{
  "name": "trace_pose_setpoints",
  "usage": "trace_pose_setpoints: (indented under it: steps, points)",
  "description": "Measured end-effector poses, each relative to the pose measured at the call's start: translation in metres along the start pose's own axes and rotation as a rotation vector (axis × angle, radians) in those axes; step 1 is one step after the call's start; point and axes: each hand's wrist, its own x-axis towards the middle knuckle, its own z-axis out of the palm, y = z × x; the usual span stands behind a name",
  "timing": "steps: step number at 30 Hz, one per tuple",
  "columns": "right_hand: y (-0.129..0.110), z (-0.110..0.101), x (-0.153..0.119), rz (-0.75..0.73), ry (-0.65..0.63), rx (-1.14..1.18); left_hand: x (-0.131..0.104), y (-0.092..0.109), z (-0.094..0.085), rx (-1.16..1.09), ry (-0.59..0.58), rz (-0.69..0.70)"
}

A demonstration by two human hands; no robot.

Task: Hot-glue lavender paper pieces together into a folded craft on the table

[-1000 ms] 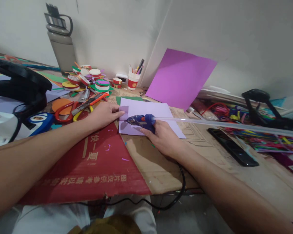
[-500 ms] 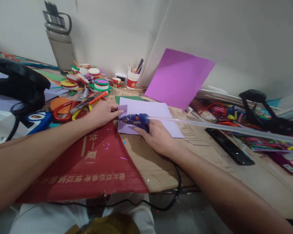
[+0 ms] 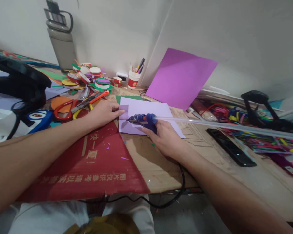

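Lilac paper sheet point(image 3: 148, 118) is lying flat on the cardboard mat point(image 3: 151, 165) that is covering the worktop point(image 3: 271, 182), and all the work is happening at its near-left corner. Left hand point(image 3: 104, 113) is pinching a small lilac paper piece point(image 3: 123, 110) between thumb and fingertips, grip clenched on it, pressing it against the sheet's left edge. Right hand point(image 3: 164, 138) is wrapping the blue glue gun point(image 3: 143, 120), grip clenched around the handle, nozzle pointing left and sitting just beside the small piece; clear glue stick point(image 3: 210, 123) is sticking out the back towards the right.

Progress, as I'm judging it: gluing stage is under way, nozzle is already at the joint. I'm not seeing a glue bead from here, too small to tell, so I can't confirm the piece is bonded yet. Sheet is otherwise looking bare, no other pieces attached to it.

Probably done already: cutting. Red-handled scissors point(image 3: 65, 107) and an orange cutter point(image 3: 94, 98) are lying idle to the left, near a pile of finished-looking paper rolls point(image 3: 88, 78). Magenta sheet point(image 3: 180, 78) is leaning against the wall, untouched. Black phone point(image 3: 230, 148) is lying well apart on the right.
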Motion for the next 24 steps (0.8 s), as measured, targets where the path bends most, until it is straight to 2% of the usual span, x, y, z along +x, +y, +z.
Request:
trace_pose_setpoints:
  steps: [9, 24]
  points:
    - [0.000, 0.001, -0.001, -0.008, 0.041, -0.019, 0.000, 0.001, 0.000, 0.000, 0.002, 0.003]
    - [-0.006, 0.014, 0.007, -0.080, 0.012, 0.092, 0.000, 0.004, -0.002, -0.004, 0.000, -0.009]
